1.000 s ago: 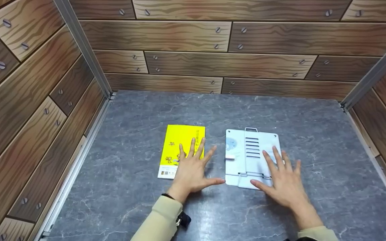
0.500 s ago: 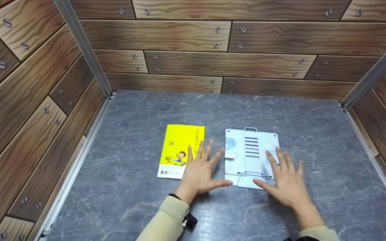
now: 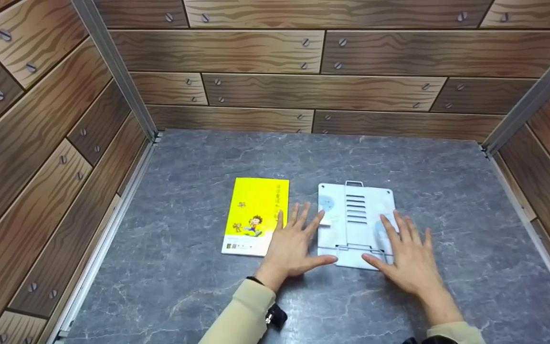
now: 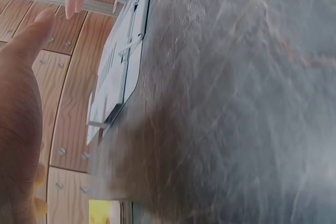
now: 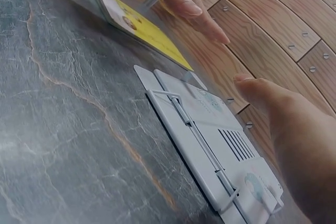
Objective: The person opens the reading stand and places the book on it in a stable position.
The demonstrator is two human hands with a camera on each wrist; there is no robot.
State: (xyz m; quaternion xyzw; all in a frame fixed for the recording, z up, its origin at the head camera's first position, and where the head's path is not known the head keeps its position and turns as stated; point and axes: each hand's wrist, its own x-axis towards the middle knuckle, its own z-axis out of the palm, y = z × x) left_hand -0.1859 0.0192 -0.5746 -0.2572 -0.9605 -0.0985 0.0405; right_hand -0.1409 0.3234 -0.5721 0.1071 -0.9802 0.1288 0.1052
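Note:
A yellow book (image 3: 255, 198) with a cartoon child and a white bottom band lies flat on the left. Right of it lies a folded white book stand (image 3: 334, 236), with a row of slots and wire parts. My left hand (image 3: 291, 251) is spread above the gap between them, its thumb pointing across the stand's lower edge. Over the stand's lower right side is my right hand (image 3: 411, 260), fingers apart and nothing held. In the right wrist view, a gap shows between the thumb (image 5: 262, 90) and the stand (image 5: 210, 129). The left hand hides the book's lower right corner.
Both things lie on a grey marble-patterned tabletop (image 3: 184, 200). Wood-patterned panels (image 3: 265, 52) enclose it at the back and both sides, with metal rails (image 3: 117, 71) at the corners.
My left hand has drifted right, off most of the book and closer to the stand, uncovering the cartoon child. The right hand has barely moved. Book and stand lie as before.

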